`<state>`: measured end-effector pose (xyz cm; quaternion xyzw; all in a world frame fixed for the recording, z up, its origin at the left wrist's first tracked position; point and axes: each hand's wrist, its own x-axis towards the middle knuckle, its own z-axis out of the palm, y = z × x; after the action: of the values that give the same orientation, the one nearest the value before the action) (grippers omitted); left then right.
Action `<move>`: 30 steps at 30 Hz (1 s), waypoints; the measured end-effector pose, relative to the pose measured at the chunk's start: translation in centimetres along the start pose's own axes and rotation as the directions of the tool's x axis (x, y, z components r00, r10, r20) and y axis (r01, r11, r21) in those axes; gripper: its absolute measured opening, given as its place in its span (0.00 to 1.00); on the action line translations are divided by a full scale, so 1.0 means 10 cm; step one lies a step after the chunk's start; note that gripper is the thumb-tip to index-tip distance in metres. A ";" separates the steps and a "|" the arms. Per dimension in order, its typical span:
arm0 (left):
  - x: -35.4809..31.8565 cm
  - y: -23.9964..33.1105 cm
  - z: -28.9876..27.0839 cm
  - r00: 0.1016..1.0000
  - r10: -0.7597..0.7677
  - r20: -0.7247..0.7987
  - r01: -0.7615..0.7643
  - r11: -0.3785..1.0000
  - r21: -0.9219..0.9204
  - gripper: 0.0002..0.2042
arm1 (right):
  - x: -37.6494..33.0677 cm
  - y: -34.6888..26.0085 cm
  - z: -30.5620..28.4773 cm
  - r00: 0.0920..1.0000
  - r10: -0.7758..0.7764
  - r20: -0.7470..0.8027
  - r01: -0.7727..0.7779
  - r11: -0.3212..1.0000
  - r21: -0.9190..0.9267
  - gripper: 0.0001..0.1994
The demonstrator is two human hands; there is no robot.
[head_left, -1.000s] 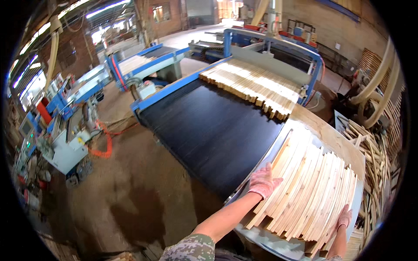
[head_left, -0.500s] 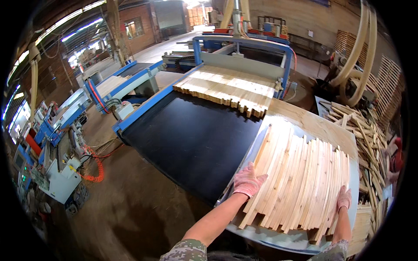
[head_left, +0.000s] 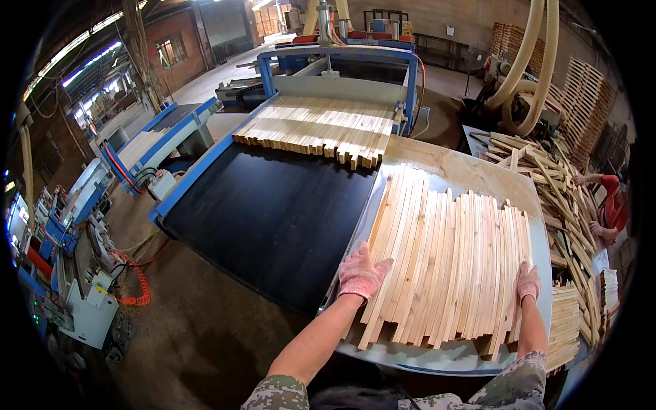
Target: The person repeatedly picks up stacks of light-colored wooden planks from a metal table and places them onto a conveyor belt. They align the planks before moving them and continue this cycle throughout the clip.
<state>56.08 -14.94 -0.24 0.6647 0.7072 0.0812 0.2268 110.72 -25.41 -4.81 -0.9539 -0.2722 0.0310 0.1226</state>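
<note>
A batch of pale wooden slats lies side by side on a grey metal table in front of me. My left hand, in a pink glove, presses flat against the batch's left edge. My right hand, also gloved, presses on the right edge. Both hands squeeze the slats together from the sides. A black conveyor belt with a blue frame runs to the left, carrying a second row of slats at its far end.
A blue machine stands behind the belt. Scrap wood is piled at the right, where another person in red works. Stacked slats sit at the lower right. Blue machines and an orange coiled hose stand on the left floor.
The view has swung so the slat batch sits nearer the centre. My hands have pushed the fanned-out slats into a tighter, squarer bundle.
</note>
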 end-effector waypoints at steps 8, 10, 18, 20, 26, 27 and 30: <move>0.01 0.02 -0.03 1.000 -0.011 0.019 0.012 1.000 -0.018 0.52 | 0.02 -0.02 -0.01 1.000 0.012 0.026 -0.012 1.000 -0.018 0.45; -0.01 0.02 -0.04 1.000 0.004 -0.010 -0.005 1.000 -0.022 0.52 | 0.02 -0.01 -0.01 1.000 0.003 0.026 -0.003 1.000 -0.014 0.45; -0.01 0.04 -0.08 1.000 0.000 0.011 0.000 1.000 -0.024 0.53 | 0.03 -0.04 -0.04 1.000 0.021 0.009 -0.020 1.000 -0.021 0.45; 0.00 0.05 -0.07 1.000 -0.001 0.021 0.002 0.999 -0.032 0.53 | 0.02 -0.05 -0.06 0.999 0.028 0.020 -0.028 0.999 -0.015 0.45; 0.00 0.06 -0.02 0.998 0.006 -0.054 -0.007 1.000 -0.020 0.51 | -0.04 -0.10 -0.12 1.000 0.021 0.019 -0.021 1.000 -0.021 0.44; 0.00 0.06 -0.02 0.999 0.007 -0.046 -0.008 1.000 -0.019 0.51 | -0.04 -0.10 -0.13 1.000 0.023 0.018 -0.023 1.000 -0.016 0.44; -0.01 0.07 -0.04 0.999 0.011 -0.041 -0.012 1.000 -0.023 0.51 | -0.04 -0.11 -0.14 1.000 0.022 0.013 -0.022 1.000 -0.005 0.44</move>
<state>56.51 -14.86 0.45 0.6645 0.7067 0.1042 0.2195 109.94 -25.03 -3.22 -0.9568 -0.2627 0.0380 0.1184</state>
